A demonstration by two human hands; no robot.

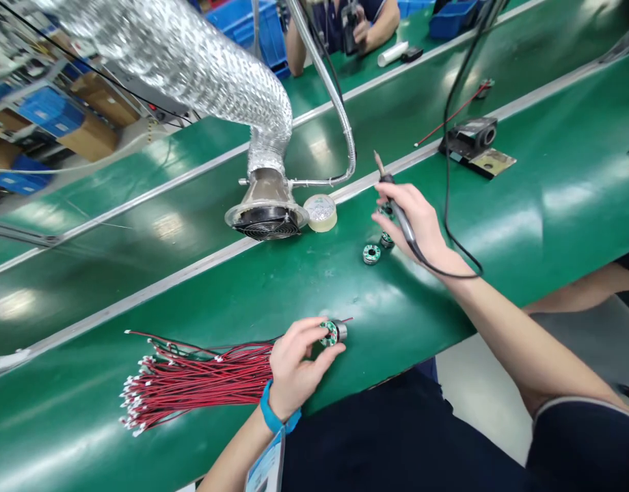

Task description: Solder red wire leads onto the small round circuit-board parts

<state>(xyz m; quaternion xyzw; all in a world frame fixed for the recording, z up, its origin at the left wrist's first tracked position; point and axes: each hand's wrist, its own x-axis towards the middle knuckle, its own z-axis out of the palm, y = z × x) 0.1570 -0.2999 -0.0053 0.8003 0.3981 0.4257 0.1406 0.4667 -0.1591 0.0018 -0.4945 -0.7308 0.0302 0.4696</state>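
My left hand (299, 362) is closed around a small round motor (340, 331) with a green circuit board on one face, low over the green bench. A short red wire end sticks out beyond it. Beside that wrist lies a bundle of red and black wires (206, 379) with white connectors at the left ends. My right hand (414, 222) grips a soldering iron (400, 217), its tip pointing up and away from me. Just left of this hand a round part with a green board (371, 254) rests on the bench, and more such parts are partly hidden behind the fingers.
A fan hood (267, 222) on a silver duct (206, 75) hangs left of a tape roll (321, 213). The iron's cable (448, 137) loops down at right, near a soldering iron stand (476, 147). Beyond the conveyor, another person's hand (363, 31) holds a dark object.
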